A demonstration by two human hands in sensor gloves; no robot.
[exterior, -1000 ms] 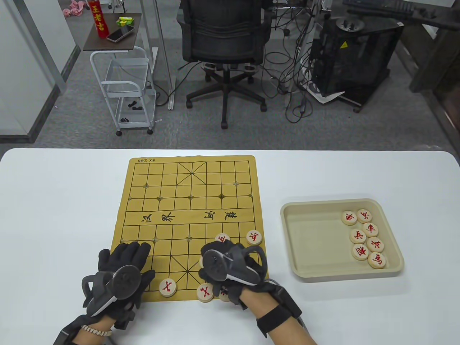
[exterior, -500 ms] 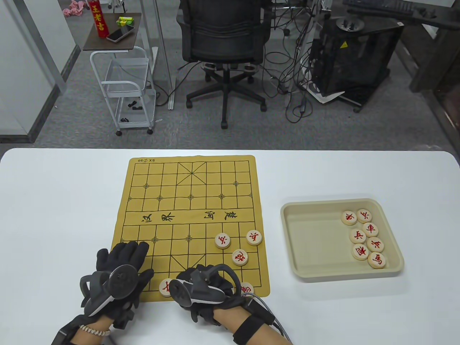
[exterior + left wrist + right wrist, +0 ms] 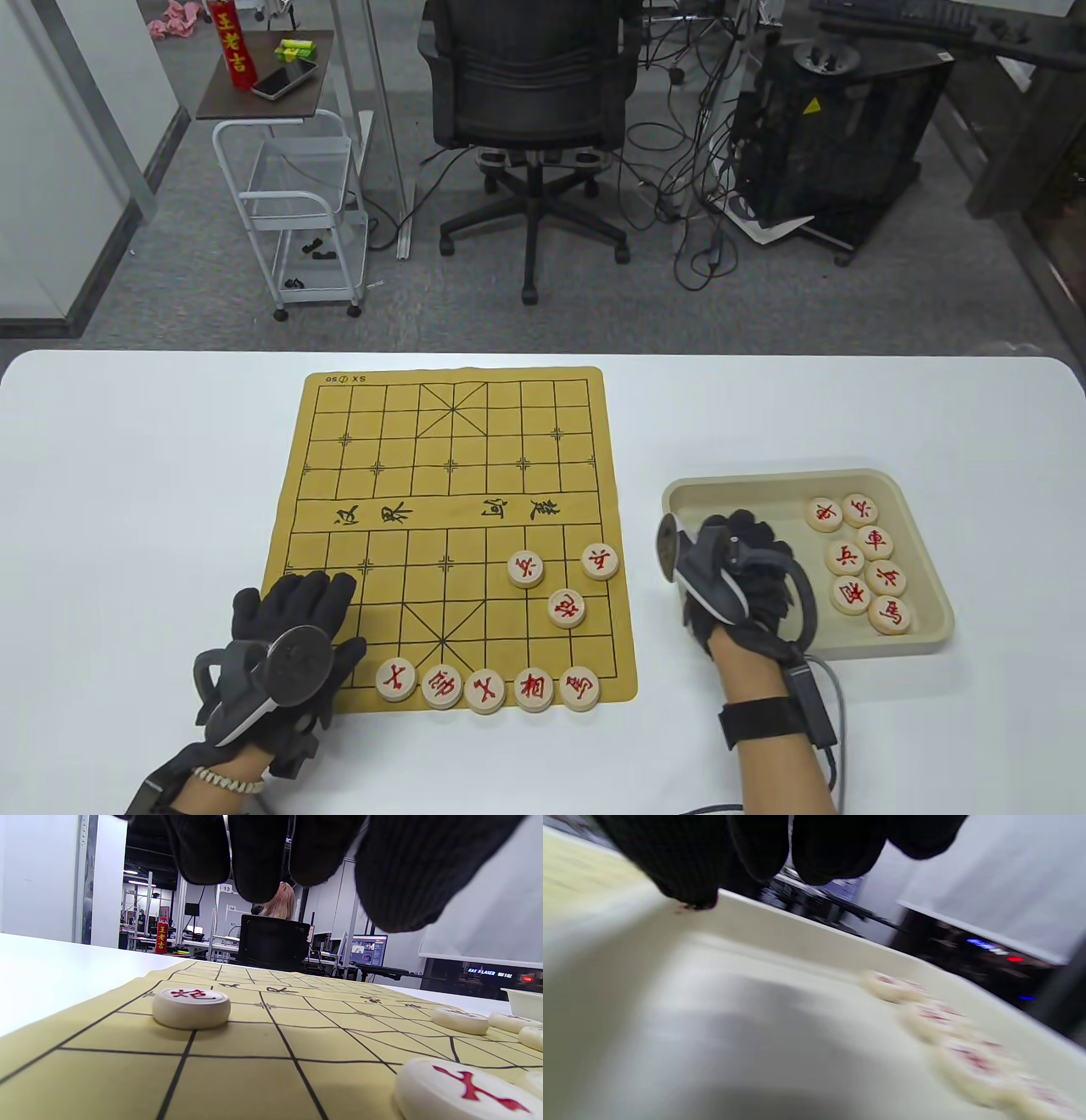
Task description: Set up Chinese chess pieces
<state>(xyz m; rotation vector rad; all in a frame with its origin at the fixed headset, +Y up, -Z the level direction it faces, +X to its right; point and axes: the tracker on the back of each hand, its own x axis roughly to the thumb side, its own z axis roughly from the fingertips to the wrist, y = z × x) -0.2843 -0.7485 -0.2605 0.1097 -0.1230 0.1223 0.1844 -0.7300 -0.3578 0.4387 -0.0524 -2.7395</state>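
The yellow board mat point(image 3: 450, 475) lies mid-table. Several round red-lettered pieces stand in its near row point(image 3: 484, 690), and three more sit above them on the right point(image 3: 566, 608). My left hand point(image 3: 297, 594) rests flat on the mat's near left corner, holding nothing. In the left wrist view its fingers point(image 3: 254, 857) hang over another piece point(image 3: 191, 1007), which the hand hides in the table view. My right hand point(image 3: 768, 560) is over the beige tray point(image 3: 704, 492), left of its several loose pieces point(image 3: 865, 556), and is empty. The right wrist view is blurred; the fingers point(image 3: 763, 849) hang above the tray floor.
The tray stands on the white table right of the mat, its pieces bunched along its right wall point(image 3: 925, 1018). The mat's far half holds no pieces. An office chair point(image 3: 530, 76) and a cart point(image 3: 297, 212) stand beyond the table's far edge.
My right hand left the near row of the mat, where further pieces now stand in line, and moved right and away into the tray. The left hand has stayed put.
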